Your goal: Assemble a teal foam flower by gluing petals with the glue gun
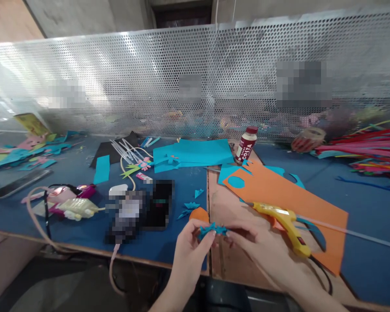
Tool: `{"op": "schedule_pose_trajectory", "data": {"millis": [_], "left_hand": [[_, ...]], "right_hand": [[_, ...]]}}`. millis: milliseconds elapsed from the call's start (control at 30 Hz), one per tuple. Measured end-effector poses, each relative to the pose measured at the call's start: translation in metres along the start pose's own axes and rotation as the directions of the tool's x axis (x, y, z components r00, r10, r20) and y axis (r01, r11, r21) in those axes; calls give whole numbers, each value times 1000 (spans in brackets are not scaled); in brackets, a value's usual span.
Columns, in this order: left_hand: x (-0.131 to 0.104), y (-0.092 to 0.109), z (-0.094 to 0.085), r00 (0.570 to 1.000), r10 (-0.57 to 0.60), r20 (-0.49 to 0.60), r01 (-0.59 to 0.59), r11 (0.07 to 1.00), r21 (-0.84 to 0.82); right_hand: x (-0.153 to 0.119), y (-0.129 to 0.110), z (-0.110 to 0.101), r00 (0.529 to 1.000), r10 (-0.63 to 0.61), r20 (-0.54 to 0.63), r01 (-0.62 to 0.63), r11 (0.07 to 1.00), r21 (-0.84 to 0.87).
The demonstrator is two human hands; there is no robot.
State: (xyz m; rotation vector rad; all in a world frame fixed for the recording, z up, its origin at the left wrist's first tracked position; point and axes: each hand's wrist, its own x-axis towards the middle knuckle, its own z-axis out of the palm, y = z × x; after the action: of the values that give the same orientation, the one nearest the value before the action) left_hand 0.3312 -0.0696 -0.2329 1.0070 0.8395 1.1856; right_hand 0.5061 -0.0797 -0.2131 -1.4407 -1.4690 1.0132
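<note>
Between my two hands is a small spiky blue paper piece [217, 229], above the table's front edge. My left hand [192, 242] pinches its left end and my right hand [248, 240] has fingertips closed on its right end. Just behind my left fingers lies an orange round paper piece [199, 214]. Spiky blue cutouts [190, 208] rest on the blue table beyond it. To the right, a yellow glue gun [287, 223] lies on a large orange sheet [312, 201] with cut-out holes.
A Costa bottle [246, 145] stands behind the orange sheet, near a perforated metal screen [133, 82]. Phones [159, 203], cables and blue paper [195, 152] lie left and centre. Colourful pipe cleaners [364, 149] and a tape roll [308, 139] are at the right.
</note>
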Motion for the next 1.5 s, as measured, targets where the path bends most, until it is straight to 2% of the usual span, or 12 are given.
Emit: {"op": "schedule_pose_trajectory", "data": {"millis": [233, 433, 567, 633, 733, 833, 967, 1067, 1167, 1333, 1500], "left_hand": [[-2, -5, -1, 999, 32, -30, -31, 999, 28], [-2, -9, -8, 998, 59, -19, -59, 998, 1], [-3, -10, -9, 999, 38, -15, -39, 998, -39], [-4, -11, -9, 999, 39, -38, -41, 998, -43], [-5, -10, -9, 998, 31, -59, -34, 997, -63], [-4, -9, -9, 998, 11, -64, -17, 995, -95], [-3, -7, -8, 997, 9, -72, -17, 993, -115], [-4, -5, -7, 997, 3, -81, -14, 991, -135], [-6, -4, -8, 996, -19, -91, 6, 989, -149], [-6, -4, -9, 995, -20, -97, 7, 991, -136], [-4, -4, -9, 994, -19, -110, 1, 987, -160]], "right_hand": [[0, 24, 18, 992, -109, -63, 108, 994, -6], [-11, 7, 19, 993, -118, -21, 117, 991, -63], [-19, -3, 19, 982, -126, -140, 123, 992, -32], [-22, -6, 19, 961, -155, -230, 156, 988, -13], [-28, -8, 22, 889, -271, -369, 263, 962, -74], [-36, -5, 32, 844, -342, -412, 321, 939, -123], [-42, 0, 47, 847, -253, -467, 262, 964, -48], [-41, 1, 52, 879, -169, -446, 204, 978, 31], [-38, 1, 53, 884, -124, -450, 160, 986, 42], [-37, 5, 55, 841, -104, -531, 149, 988, 43], [-44, -3, 69, 803, -43, -595, 201, 959, 202]]}}
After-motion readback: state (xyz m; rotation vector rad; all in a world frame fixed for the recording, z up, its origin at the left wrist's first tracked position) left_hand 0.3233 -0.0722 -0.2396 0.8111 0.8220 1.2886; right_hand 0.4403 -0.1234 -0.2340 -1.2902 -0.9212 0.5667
